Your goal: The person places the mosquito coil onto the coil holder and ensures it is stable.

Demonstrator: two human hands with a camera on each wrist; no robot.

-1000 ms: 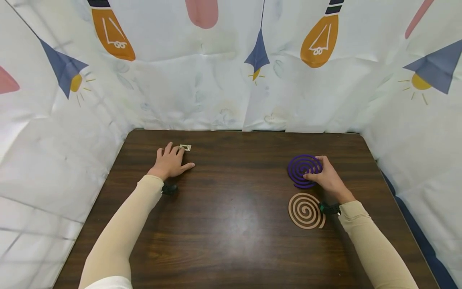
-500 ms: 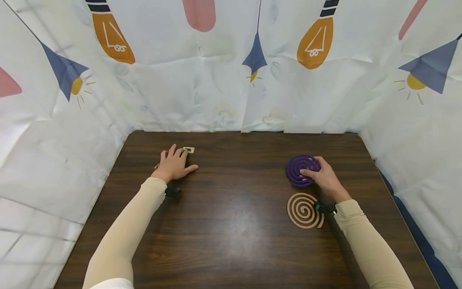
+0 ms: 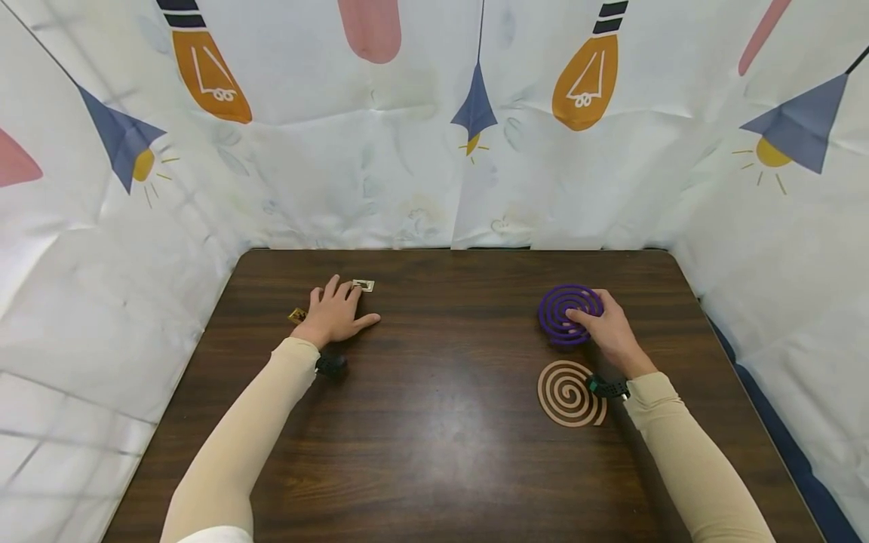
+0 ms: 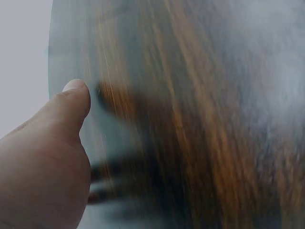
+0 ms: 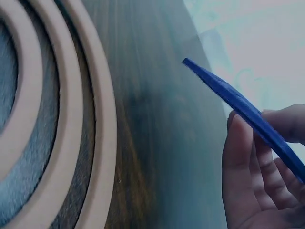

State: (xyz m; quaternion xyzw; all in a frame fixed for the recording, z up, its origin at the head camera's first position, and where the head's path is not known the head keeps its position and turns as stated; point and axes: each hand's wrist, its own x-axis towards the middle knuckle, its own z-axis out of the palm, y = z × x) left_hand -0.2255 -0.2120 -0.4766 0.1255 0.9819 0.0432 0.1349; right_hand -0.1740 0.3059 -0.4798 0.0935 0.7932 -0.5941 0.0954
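At the right of the head view, my right hand (image 3: 616, 332) pinches a purple spiral (image 3: 558, 303) between thumb and fingers. The right wrist view shows this purple spiral (image 5: 238, 102) edge-on and raised off the table, held in my hand (image 5: 252, 176). A tan spiral (image 3: 547, 393) lies flat just in front, partly under the wrist strap in the head view. My left hand (image 3: 335, 315) is spread with its fingertips beside a small pale rectangular piece (image 3: 367, 286); whether they touch is unclear. A small gold piece (image 3: 296, 315) lies left of that hand, partly hidden by it.
The dark wooden table (image 3: 434, 422) has rounded far corners. A white printed curtain (image 3: 305, 188) stands along its far edge and both sides. Dark straps with devices sit on both wrists.
My left hand has shifted slightly right and nearer, uncovering the gold piece; the pale piece has also shifted right in view. My right hand still holds the purple spiral, now slightly farther from the tan one.
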